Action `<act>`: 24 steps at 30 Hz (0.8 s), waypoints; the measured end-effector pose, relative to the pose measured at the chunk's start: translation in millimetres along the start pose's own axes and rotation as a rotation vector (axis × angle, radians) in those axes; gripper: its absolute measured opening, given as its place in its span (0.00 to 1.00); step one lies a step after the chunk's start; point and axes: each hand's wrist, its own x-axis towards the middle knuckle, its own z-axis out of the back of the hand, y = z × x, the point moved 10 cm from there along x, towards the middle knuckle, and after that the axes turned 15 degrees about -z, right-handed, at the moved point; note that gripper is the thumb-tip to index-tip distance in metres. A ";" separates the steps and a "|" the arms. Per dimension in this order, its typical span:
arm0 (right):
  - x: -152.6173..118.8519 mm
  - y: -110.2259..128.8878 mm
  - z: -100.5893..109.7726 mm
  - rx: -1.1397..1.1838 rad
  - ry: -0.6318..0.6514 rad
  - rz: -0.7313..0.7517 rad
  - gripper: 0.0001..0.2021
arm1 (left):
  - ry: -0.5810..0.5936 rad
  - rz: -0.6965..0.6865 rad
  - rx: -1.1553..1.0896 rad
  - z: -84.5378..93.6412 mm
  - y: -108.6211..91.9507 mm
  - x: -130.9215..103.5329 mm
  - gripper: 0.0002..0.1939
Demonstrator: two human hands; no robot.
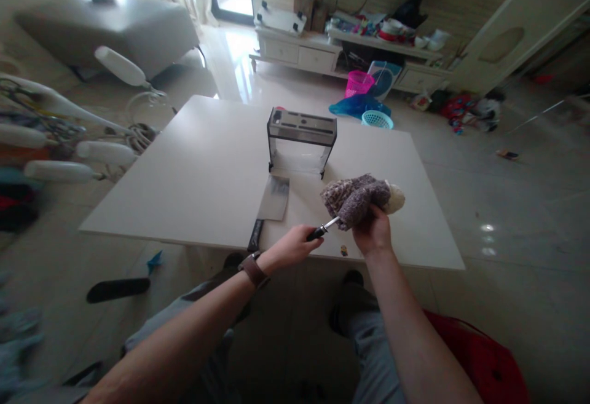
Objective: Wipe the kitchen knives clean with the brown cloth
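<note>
My left hand [303, 243] is closed round the black handle [316, 233] of a slim metal-shafted tool. Its shaft [332, 222] runs into a bunched grey-brown knitted cloth [357, 200] with a cream end, which hides the tool's far end, so I cannot tell its exact kind. From below, my right hand [373, 230] grips that cloth, holding it around the shaft above the table's front part. A cleaver [275, 200] with a broad blade and black handle lies on the table left of the cloth. Behind it stands a clear-sided knife block [303, 133] with a slotted top.
The white table [184, 176] spans the middle. A tiny yellow-and-blue figure [343, 250] lies near its front edge. Beyond are a pink basket [359, 83], a light blue basket [377, 119] and a low cabinet [295, 56]. A red bag [479, 355] sits at lower right.
</note>
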 end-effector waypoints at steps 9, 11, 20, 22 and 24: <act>-25.7 -6.9 -29.3 -0.095 0.089 -0.064 0.08 | -0.145 -0.125 0.035 10.1 -11.2 9.3 0.14; -35.8 -11.1 -39.2 -0.122 0.157 -0.100 0.08 | -0.207 -0.140 0.088 14.8 -16.3 8.2 0.12; -44.0 -13.8 -51.0 -0.166 0.170 -0.071 0.20 | -0.254 -0.141 0.282 5.2 -47.4 1.5 0.10; -42.2 -12.9 -53.2 -0.177 0.186 -0.062 0.20 | -0.267 -0.156 0.256 1.2 -54.2 1.1 0.11; -41.9 -9.7 -55.1 -0.181 0.191 -0.041 0.21 | -0.273 -0.175 0.242 -0.5 -58.8 2.2 0.11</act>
